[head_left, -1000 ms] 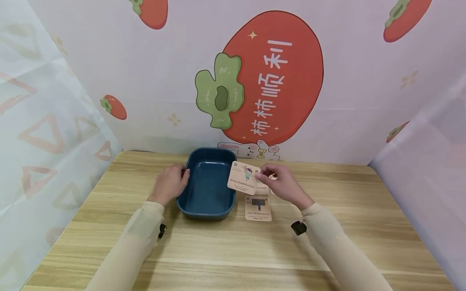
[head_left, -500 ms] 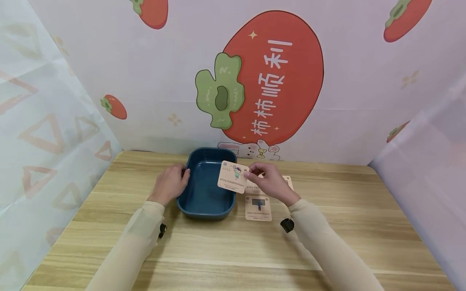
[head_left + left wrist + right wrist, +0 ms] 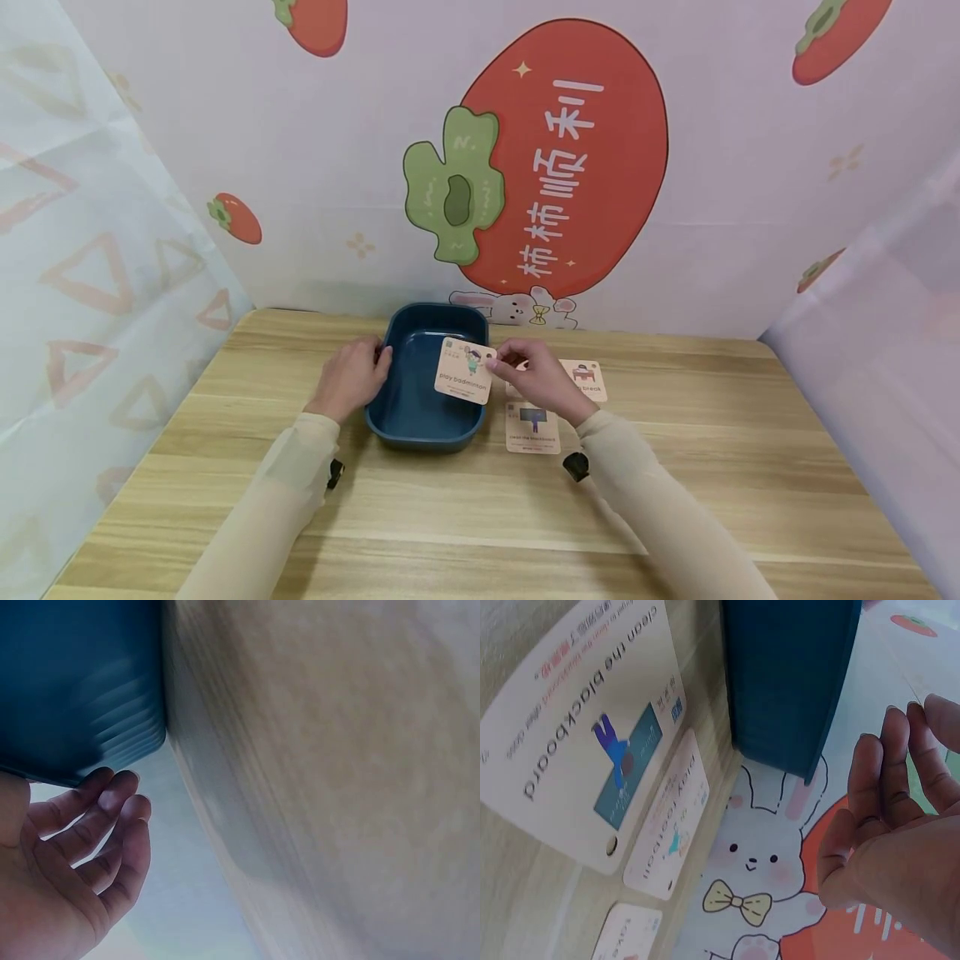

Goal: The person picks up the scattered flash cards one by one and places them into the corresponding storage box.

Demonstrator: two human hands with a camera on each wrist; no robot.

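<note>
Card (image 3: 459, 372) reading "play badminton", pinched by the right hand (image 3: 536, 375) above the right part of the dark blue tray (image 3: 412, 392).

The right hand holds it at its right edge between thumb and fingers, printed side visible; the left hand (image 3: 348, 377) grips the tray's left rim. On the desk (image 3: 450, 525), right of the tray, lie a "clean the blackboard" card (image 3: 532, 433), a "play football" card (image 3: 667, 825) mostly hidden by the right hand from the head view, and, farther from the tray, one ending in "break" (image 3: 588, 379). Behind the tray stands a pale backdrop (image 3: 322, 125) with a large red fruit (image 3: 600, 183) and a rabbit (image 3: 761, 859).
</note>
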